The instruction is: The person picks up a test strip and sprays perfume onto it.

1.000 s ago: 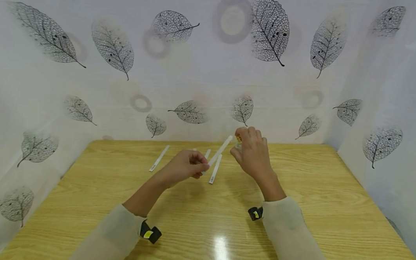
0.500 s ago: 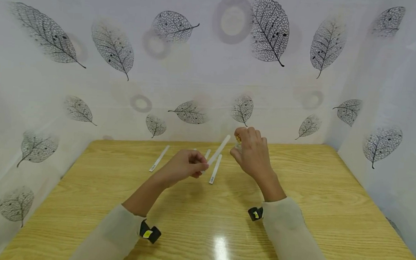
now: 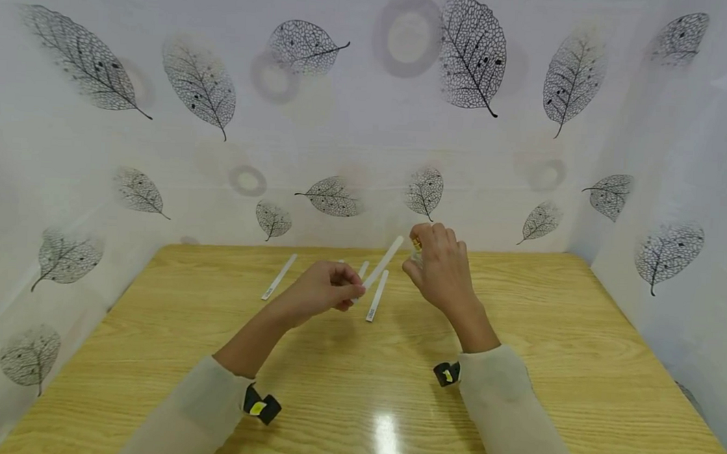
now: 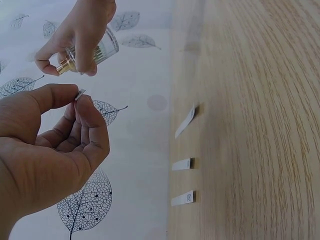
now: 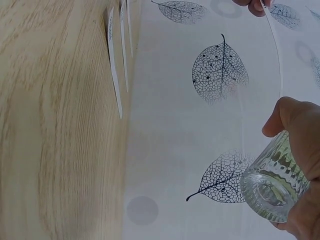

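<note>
My left hand pinches a white paper test strip between thumb and fingertips, above the table. The strip slants up to the right, its far end near the perfume bottle. My right hand grips that clear glass perfume bottle, tilted in the air. In the left wrist view, its gold spray head faces the left hand, and a bent finger reaches over the top. Most of the bottle is hidden behind the right hand in the head view.
Several more white strips lie on the wooden table, one strip further left and another strip just right of the left hand. Behind stands a pale leaf-print backdrop, which also encloses both sides.
The held strip's far end has shifted slightly to the left, away from the bottle. Both hands stay almost still.
</note>
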The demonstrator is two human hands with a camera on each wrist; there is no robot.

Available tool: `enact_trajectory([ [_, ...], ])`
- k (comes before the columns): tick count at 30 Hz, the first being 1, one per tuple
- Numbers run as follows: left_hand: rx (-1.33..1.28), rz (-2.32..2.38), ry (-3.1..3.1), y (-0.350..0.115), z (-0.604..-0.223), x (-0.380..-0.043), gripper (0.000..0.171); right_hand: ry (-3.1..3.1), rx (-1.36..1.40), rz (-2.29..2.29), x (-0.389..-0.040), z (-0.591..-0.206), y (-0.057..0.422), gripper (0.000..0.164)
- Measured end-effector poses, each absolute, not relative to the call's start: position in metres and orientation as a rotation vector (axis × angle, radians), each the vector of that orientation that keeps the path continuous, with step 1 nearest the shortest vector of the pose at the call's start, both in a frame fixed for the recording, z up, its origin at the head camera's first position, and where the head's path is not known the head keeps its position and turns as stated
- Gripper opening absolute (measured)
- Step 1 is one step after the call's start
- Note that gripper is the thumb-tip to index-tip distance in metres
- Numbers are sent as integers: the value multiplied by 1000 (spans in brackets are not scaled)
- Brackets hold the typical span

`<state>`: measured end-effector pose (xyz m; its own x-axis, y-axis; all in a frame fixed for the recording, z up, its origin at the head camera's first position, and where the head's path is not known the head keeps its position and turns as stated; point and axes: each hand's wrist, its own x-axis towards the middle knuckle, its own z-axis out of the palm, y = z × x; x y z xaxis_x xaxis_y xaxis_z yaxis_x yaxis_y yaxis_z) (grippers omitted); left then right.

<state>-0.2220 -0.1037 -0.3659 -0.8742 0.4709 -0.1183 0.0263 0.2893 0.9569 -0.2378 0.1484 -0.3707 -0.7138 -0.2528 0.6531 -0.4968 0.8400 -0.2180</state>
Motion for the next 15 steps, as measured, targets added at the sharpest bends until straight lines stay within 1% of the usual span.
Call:
enact_trajectory([
  [15, 456, 1597, 2186, -103, -366, -222, 13, -2390, 545, 538, -239, -373, 148, 35],
])
